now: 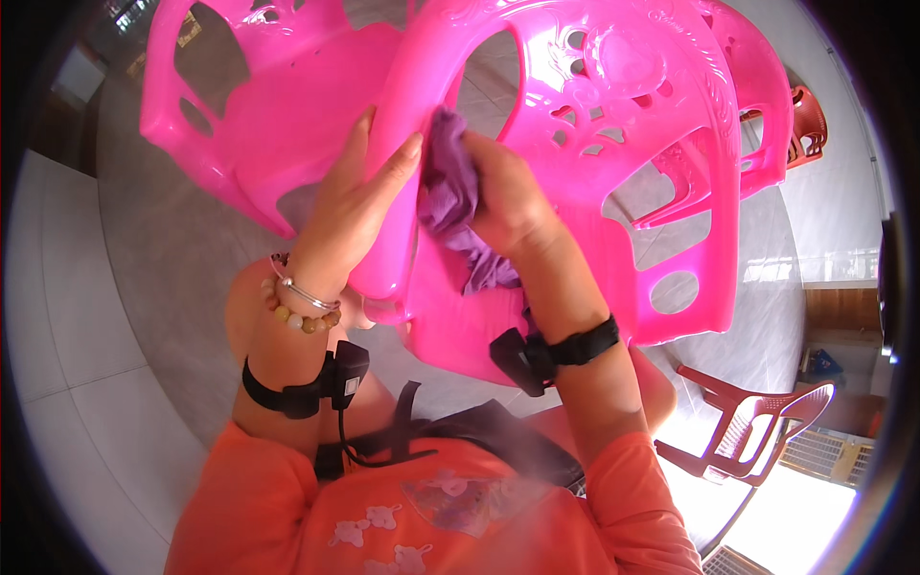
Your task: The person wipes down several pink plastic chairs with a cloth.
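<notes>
A glossy pink plastic armchair [575, 172] with a cut-out, embossed backrest stands right in front of me. My left hand [359, 201] rests on the outer side of its left armrest [394, 180], thumb stretched along the top and the other fingers partly hidden behind it. Bunched in my right hand [507, 190] is a purple cloth [451, 172], pressed to the inner side of that same armrest. The cloth's loose end hangs down over the seat [449, 309]. The fingertips of my right hand are hidden by the cloth.
A second pink armchair [287, 115] stands close at the left, and another pink one [765, 108] is behind at the right. A dark red plastic chair [747, 424] is at the lower right, with a smaller red chair [808, 126] farther off. Grey tiles cover the floor [165, 237].
</notes>
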